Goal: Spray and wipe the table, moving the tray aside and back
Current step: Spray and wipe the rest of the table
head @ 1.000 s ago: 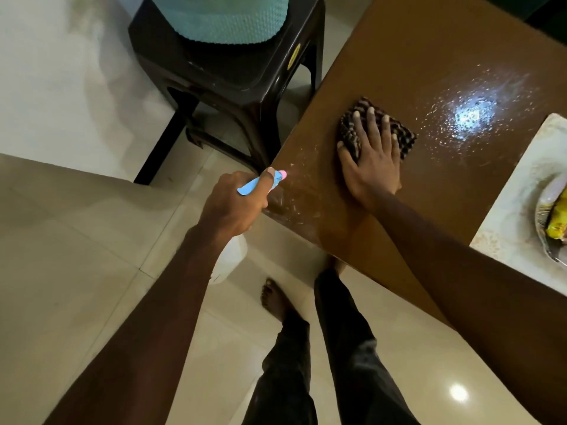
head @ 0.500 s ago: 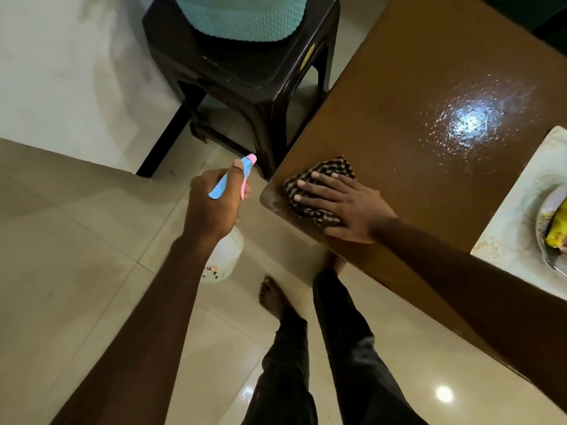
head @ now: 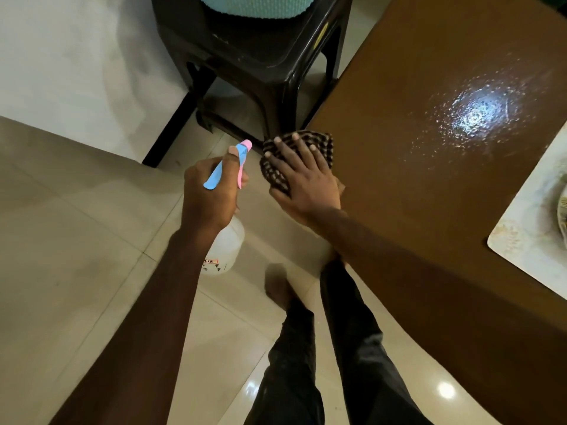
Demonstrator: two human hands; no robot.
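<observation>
— Fingers?
— Right hand (head: 306,182): fingers (head: 297,145) flat, spread, pressing the cloth (head: 323,142) on the table (head: 429,194) corner. Left hand (head: 208,194) clenched round the spray bottle (head: 225,250), off the edge.
— Technique?
— Even pressure, overlapping strokes toward the wet patch (head: 478,111). Tray (head: 527,237) lies well right of my fingers.

The right hand (head: 306,179) lies flat on the corner of the table (head: 429,225). Its fingers (head: 294,148) are straight and spread, pressing down on a cloth (head: 320,142). The right arm comes in over the table's near edge. The left hand (head: 211,191) is off the table, just beside that corner. It is curled round the top of a spray bottle (head: 225,250), thumb on top. The left arm is stretched out straight.
</observation>
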